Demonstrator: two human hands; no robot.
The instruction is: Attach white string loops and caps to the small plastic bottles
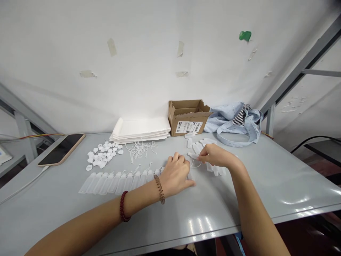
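Forearms (87,224) slant inward, right fingers (204,155) pinching a translucent piece (192,155), left fingers (177,165) curled, hold unclear.

Between my right fingers (204,153) I have one narrow, frosted-white plastic piece (193,155), tilted, its free end pointing left. Similar loose pieces (197,147) lie jumbled around it. Leftward, a slanted row of pieces (120,182) lies side by side on the surface (106,220), some with thin white ties (150,166) at their tops.

the left hand (177,176) partly hides the tube row (119,183), and the label print (183,127) is unreadably small.
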